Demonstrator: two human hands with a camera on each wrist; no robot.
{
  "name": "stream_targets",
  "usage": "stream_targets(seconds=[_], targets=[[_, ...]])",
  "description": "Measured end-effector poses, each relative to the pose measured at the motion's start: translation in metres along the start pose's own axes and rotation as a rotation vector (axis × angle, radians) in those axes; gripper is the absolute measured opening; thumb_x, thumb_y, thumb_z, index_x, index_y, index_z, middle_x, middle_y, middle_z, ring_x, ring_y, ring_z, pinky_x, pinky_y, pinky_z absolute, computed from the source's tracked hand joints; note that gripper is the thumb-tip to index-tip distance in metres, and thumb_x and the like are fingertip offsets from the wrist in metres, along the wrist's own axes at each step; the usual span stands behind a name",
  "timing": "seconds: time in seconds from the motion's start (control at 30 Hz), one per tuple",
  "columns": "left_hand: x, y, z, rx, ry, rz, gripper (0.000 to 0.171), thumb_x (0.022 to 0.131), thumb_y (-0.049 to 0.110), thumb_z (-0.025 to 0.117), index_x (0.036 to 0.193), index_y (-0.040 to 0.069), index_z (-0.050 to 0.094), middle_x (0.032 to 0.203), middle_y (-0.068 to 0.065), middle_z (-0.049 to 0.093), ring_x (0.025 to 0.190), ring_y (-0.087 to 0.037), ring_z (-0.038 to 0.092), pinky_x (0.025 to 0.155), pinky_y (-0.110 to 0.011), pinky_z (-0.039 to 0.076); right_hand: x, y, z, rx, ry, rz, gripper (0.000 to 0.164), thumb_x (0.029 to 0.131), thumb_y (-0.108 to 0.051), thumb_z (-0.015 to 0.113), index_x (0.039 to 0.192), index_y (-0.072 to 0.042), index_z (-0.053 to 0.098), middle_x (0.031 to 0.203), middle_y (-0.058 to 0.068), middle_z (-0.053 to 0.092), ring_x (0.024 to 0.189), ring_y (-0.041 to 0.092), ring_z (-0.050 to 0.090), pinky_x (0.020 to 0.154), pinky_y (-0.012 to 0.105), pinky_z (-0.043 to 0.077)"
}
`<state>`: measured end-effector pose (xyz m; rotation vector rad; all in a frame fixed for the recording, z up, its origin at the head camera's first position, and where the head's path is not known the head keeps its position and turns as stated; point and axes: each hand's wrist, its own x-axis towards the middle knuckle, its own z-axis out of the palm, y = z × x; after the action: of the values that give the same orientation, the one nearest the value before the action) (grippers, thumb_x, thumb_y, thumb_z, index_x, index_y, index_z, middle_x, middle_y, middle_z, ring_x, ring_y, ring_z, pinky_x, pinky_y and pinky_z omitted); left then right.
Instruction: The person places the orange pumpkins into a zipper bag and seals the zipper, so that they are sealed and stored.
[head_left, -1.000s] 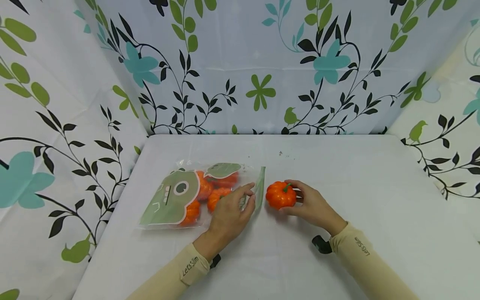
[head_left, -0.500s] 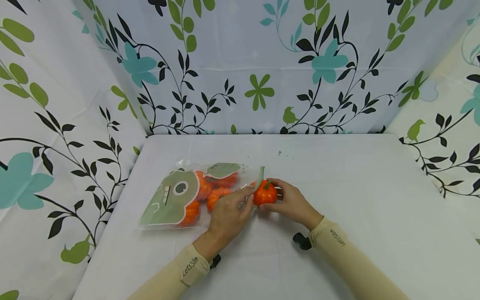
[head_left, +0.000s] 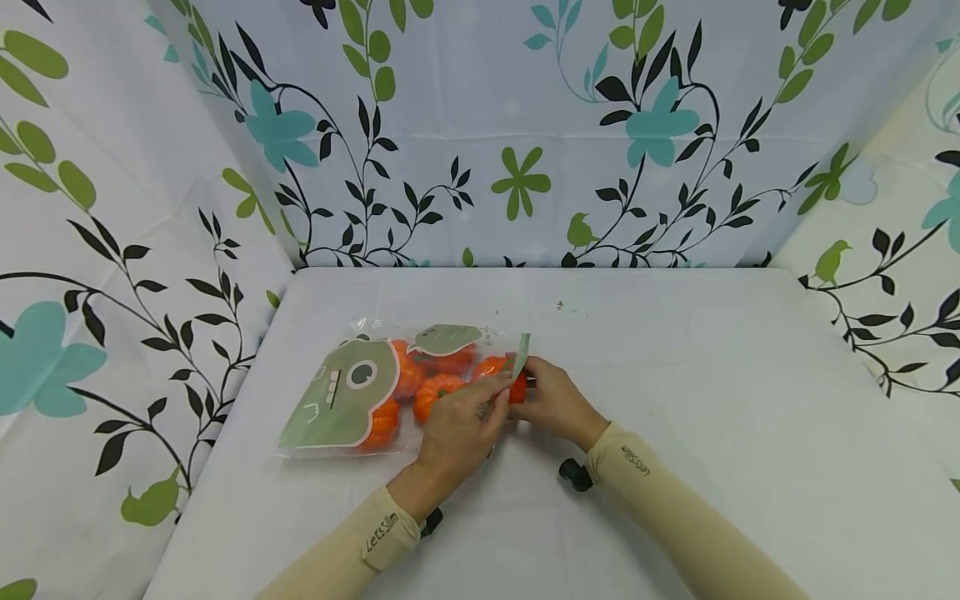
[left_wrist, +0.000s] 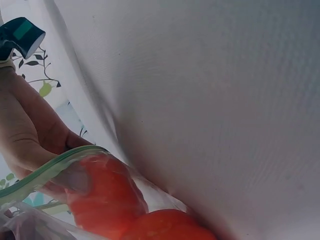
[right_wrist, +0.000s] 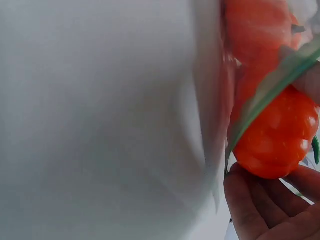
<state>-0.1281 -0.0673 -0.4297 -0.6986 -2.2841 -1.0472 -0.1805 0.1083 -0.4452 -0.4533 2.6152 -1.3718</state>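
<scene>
A clear zip bag point(head_left: 318, 412) with a green cartoon face lies on the table, several orange toy pumpkins inside it. Its mouth, edged by a green strip point(head_left: 522, 353), faces right. My left hand point(head_left: 457, 425) pinches the bag by this edge. One more orange pumpkin point(right_wrist: 280, 132) with a green stem is held in the fingers of my right hand point(head_left: 558, 404), partly within the mouth. In the left wrist view, the right hand point(left_wrist: 35, 125) reaches under the green rim, and the pumpkin point(left_wrist: 105, 192) shows through the plastic beside another pumpkin point(left_wrist: 167, 227).
The white-covered table point(head_left: 712, 400) extends right of the bag. A patterned curtain point(head_left: 450, 125) hangs behind and at both sides. Dark wrist cameras sit under both sleeves, the right camera point(head_left: 575, 475) close to the tabletop.
My right hand has carried the pumpkin leftward from beside the bag into its mouth. The left hand has stayed at the bag's edge, and the bag has barely moved.
</scene>
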Motion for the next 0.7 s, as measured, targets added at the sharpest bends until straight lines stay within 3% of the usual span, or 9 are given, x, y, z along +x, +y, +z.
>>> stream_targets(seconds=[0.17,0.4,0.6,0.7], targets=[[-0.001,-0.001,0.0,0.001,0.003,0.01,0.024,0.092,0.007,0.071,0.115,0.003,0.076,0.112,-0.006,0.075,0.105,-0.019,0.071,0.086,-0.033,0.056,0.006,-0.002,0.009,-0.012,0.017,-0.013,0.075,0.077,-0.012,0.088,0.143,-0.001,0.053,0.128,0.01,0.066,0.113,0.023,0.064,0.096,0.04,0.052],[-0.001,-0.002,0.0,0.0,0.016,0.032,0.024,0.091,0.007,0.073,0.114,0.002,0.076,0.11,-0.006,0.076,0.106,-0.019,0.071,0.089,-0.034,0.055,0.012,-0.005,0.016,-0.076,-0.016,-0.049,0.073,0.083,-0.017,0.084,0.146,-0.002,0.051,0.129,0.013,0.066,0.121,0.026,0.061,0.101,0.043,0.048],[0.0,-0.001,-0.001,0.001,0.003,0.028,0.022,0.092,0.007,0.071,0.113,0.002,0.076,0.109,-0.007,0.076,0.105,-0.019,0.071,0.089,-0.033,0.055,0.006,-0.005,0.004,-0.028,-0.054,-0.019,0.081,0.082,-0.02,0.085,0.15,-0.003,0.046,0.139,0.011,0.06,0.125,0.029,0.059,0.102,0.044,0.048],[0.0,-0.002,-0.001,0.002,0.002,0.033,0.021,0.092,0.008,0.072,0.112,0.002,0.076,0.109,-0.007,0.076,0.103,-0.02,0.072,0.087,-0.033,0.056,0.001,-0.004,-0.006,0.003,-0.035,0.016,0.072,0.083,-0.022,0.084,0.146,-0.005,0.052,0.141,0.01,0.059,0.124,0.031,0.06,0.101,0.044,0.049]])
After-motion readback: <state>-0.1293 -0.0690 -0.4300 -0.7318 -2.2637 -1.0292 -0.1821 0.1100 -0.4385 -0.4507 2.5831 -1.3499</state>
